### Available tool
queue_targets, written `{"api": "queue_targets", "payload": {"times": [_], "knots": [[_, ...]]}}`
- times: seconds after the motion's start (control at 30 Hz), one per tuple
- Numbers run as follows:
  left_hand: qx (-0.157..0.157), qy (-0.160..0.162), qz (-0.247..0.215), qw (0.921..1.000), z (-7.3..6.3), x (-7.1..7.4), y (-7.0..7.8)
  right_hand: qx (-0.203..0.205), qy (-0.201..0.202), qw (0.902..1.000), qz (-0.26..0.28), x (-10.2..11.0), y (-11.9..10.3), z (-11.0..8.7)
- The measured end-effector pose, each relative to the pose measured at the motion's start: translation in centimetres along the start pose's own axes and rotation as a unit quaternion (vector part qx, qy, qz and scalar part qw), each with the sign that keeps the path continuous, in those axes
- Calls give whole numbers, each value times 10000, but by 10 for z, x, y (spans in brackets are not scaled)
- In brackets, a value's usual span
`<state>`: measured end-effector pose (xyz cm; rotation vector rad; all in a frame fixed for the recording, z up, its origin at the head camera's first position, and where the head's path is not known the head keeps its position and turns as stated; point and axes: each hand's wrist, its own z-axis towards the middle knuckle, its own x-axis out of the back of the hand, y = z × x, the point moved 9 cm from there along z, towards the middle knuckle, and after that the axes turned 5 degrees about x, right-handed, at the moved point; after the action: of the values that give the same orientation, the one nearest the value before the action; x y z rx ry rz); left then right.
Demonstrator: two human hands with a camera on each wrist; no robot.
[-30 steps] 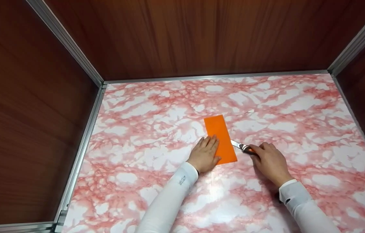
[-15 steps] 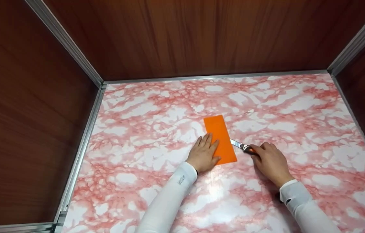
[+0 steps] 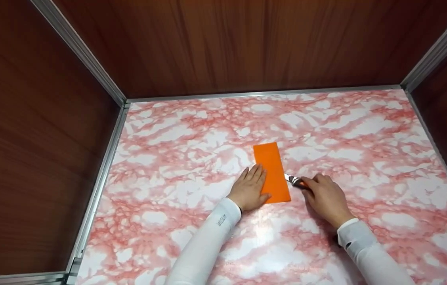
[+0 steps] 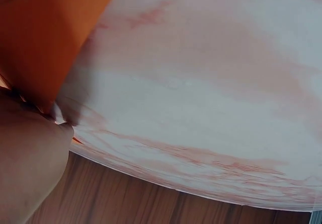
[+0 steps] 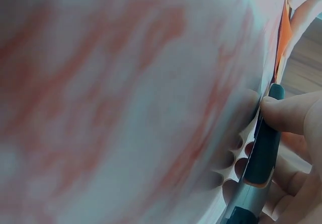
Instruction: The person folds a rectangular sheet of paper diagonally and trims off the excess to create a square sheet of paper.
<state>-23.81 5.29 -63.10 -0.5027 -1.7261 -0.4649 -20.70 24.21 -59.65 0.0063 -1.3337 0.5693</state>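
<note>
A flat orange rectangle of paper [image 3: 274,170], folded sheet or envelope I cannot tell, lies on the marbled table. My left hand [image 3: 247,189] rests on its left side with fingers extended, pressing it down. In the left wrist view, part of the orange paper [image 4: 45,38] shows beside that hand. My right hand [image 3: 326,198] grips a knife [image 3: 297,182] with a dark and orange handle. Its metal blade meets the paper's right edge, and the tip is hidden there. In the right wrist view, the thumb and curled fingers hold the dark handle [image 5: 266,148].
The red-and-white marbled table [image 3: 191,134] surrounds the paper. Dark wood-look panels [image 3: 227,47] stand at the back, left and right, with metal rails [image 3: 263,94] along the table's edges.
The knife and right hand have moved slightly left, and less of the blade shows. The paper has turned slightly, its far end shifting right. My left hand's fingers have shifted a little on it.
</note>
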Motion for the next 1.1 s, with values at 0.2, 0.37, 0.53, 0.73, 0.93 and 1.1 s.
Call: {"api": "queue_targets", "payload": {"times": [0.2,0.37,0.53,0.73,0.93,1.1], "knots": [[19,-4,66,10000,1,0,-1,68,90,9999,-10,0,-5,5],[17,11,95,10000,3,-1,-1,32,103,9999,11,0,-5,6],[40,1,68,10000,3,-1,-2,20,91,10000,23,0,-4,7],[42,-16,8,10000,2,-1,-2,-111,50,9999,-15,1,3,7],[42,-43,-27,10000,1,-2,-2,-330,-51,9994,4,1,10,6],[29,-86,-21,10000,0,-2,-2,-388,-78,9992,8,1,12,4]]}}
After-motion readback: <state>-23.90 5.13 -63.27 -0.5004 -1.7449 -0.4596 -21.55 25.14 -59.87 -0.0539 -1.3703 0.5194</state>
